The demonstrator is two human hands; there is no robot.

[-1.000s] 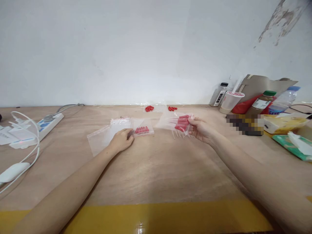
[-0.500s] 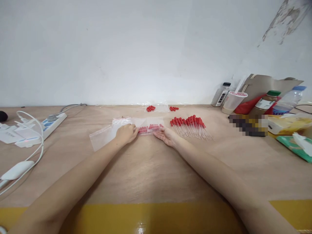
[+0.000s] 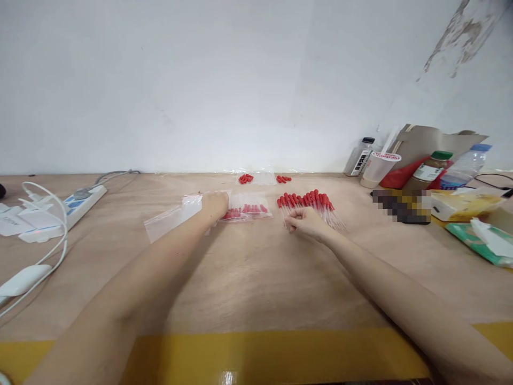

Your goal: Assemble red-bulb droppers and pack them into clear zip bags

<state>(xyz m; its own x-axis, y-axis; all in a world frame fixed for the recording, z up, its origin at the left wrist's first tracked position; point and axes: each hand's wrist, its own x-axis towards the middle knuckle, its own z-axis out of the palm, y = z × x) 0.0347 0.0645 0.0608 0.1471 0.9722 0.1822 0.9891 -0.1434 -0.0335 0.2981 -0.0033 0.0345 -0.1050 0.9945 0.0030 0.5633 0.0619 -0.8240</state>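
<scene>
My left hand (image 3: 215,205) rests with curled fingers on a clear zip bag (image 3: 246,207) that holds several red-capped droppers. More clear bags (image 3: 168,222) lie under and left of that hand. My right hand (image 3: 303,221) is closed in a pinch at the near tips of a row of several loose glass droppers with red bulbs (image 3: 308,205) on the wooden table (image 3: 256,267). What the pinch holds is too small to make out.
Loose red bulbs (image 3: 246,178) and a second small red cluster (image 3: 284,178) lie near the wall. A power strip with white cables (image 3: 60,211) sits at left. Bottles, a cup (image 3: 377,167), a paper bag and tissue packs (image 3: 476,224) crowd the right. Yellow tape edges the front.
My right hand set down the bunch of droppers, went to the bag beside my left hand, then moved right to the dropper tips. My left hand shifted slightly up on the bag.
</scene>
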